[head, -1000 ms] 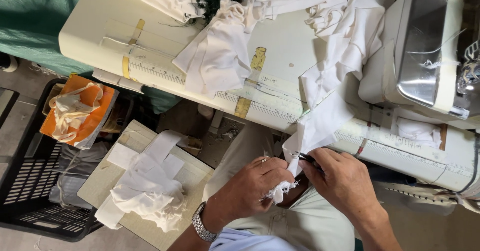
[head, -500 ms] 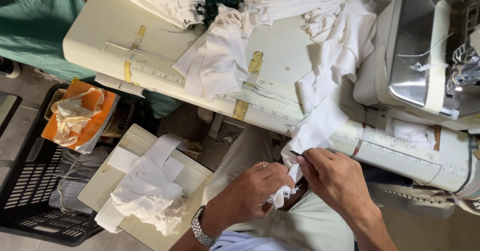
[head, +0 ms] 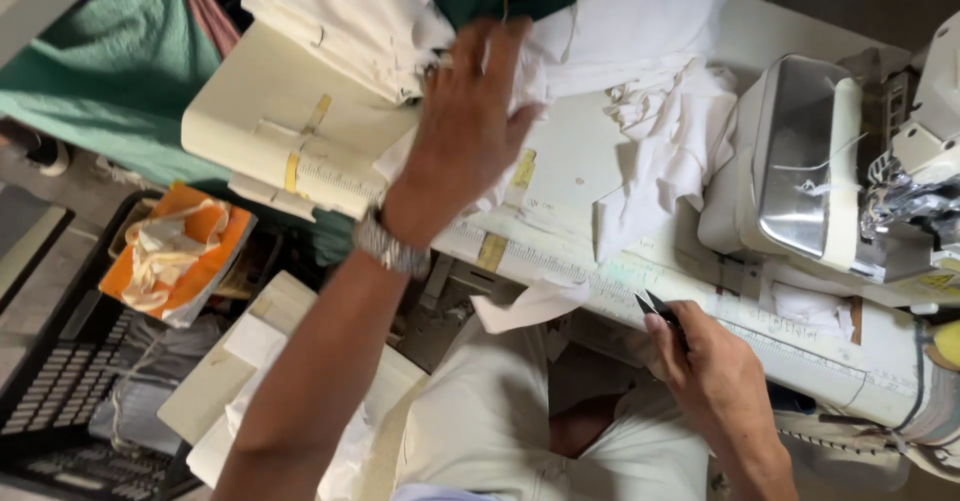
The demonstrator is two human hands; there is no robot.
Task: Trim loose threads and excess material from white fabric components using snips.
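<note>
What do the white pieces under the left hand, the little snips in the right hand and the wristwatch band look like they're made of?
White pieces: soft fabric, matte, likely a knit; they crumple and fold under the left hand.
Snips in the right hand: dark thin pointed blades, probably metal; mostly hidden.
Wristwatch band: silvery with glinting links, apparently metal.

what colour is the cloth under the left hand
White, seen in the head view: the left hand presses on white cloth on the table.
</note>
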